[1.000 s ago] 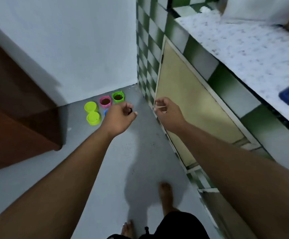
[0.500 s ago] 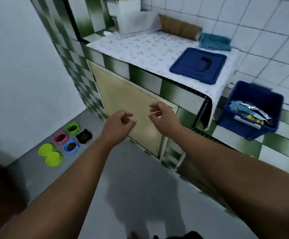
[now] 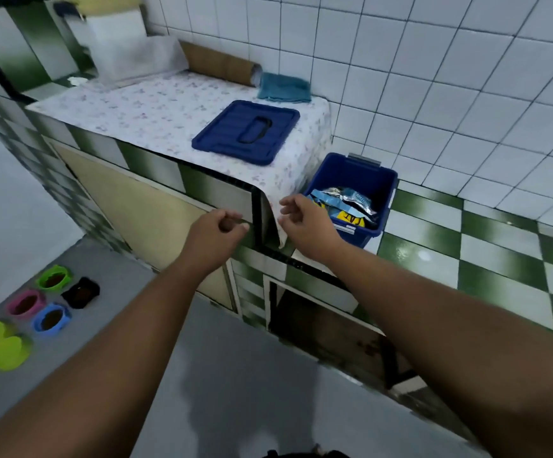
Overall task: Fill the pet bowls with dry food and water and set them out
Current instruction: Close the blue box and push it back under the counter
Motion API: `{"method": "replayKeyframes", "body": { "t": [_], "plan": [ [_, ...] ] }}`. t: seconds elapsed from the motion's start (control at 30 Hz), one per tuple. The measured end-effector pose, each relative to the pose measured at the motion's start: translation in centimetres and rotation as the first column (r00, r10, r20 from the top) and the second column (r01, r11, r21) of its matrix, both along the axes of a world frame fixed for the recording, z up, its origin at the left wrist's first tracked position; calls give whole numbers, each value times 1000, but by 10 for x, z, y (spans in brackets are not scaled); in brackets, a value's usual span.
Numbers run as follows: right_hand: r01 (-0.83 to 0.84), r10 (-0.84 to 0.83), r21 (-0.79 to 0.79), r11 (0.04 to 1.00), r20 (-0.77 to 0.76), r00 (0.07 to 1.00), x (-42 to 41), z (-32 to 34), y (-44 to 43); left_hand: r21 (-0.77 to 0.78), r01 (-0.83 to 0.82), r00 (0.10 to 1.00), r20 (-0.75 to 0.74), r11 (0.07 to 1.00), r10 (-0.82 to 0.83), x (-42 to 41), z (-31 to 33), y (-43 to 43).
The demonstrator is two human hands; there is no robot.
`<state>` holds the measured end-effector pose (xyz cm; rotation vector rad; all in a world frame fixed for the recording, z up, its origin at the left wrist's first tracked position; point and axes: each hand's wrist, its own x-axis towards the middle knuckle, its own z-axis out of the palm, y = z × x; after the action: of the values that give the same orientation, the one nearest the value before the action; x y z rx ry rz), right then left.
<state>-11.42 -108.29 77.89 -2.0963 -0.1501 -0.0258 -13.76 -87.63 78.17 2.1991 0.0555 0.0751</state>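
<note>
Well left of the left grip [image 3: 214, 231], down on the floor [image 3: 235, 358], the bowls stand upright, mouths up: two lime bowls [image 3: 1, 345], then pink bowl [image 3: 26, 304], blue bowl [image 3: 51, 319], green bowl [image 3: 54, 279] and black bowl [image 3: 81, 292], these four holding brown food. The left grip is curled into a loose fist on nothing; the right grip [image 3: 305, 223] is loosely bent, empty. Beyond both, a blue lid [image 3: 247, 132] lies flat on the surface [image 3: 156, 107]. Just right of the right grip, the open blue bin [image 3: 351, 173] holds food bags [image 3: 344, 201] lying across it.

"AT" on yellow packet [image 3: 351, 219]
</note>
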Motion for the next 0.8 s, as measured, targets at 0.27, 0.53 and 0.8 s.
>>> {"method": "replayKeyframes", "body": {
  "t": [0.27,0.53,0.8],
  "plan": [
    [71,-71,4,997,6,997,44,3,-52,-35,23,1000,9,999,-23,40,18,-51],
    [217,-220,83,973,36,975,146,24,-45,-1,-1,993,121,1000,1,128,42,7],
    [411,-409,-169,896,50,911,270,43,-11,121,-121,988,108,985,108,210,46,77]
  ]
}}
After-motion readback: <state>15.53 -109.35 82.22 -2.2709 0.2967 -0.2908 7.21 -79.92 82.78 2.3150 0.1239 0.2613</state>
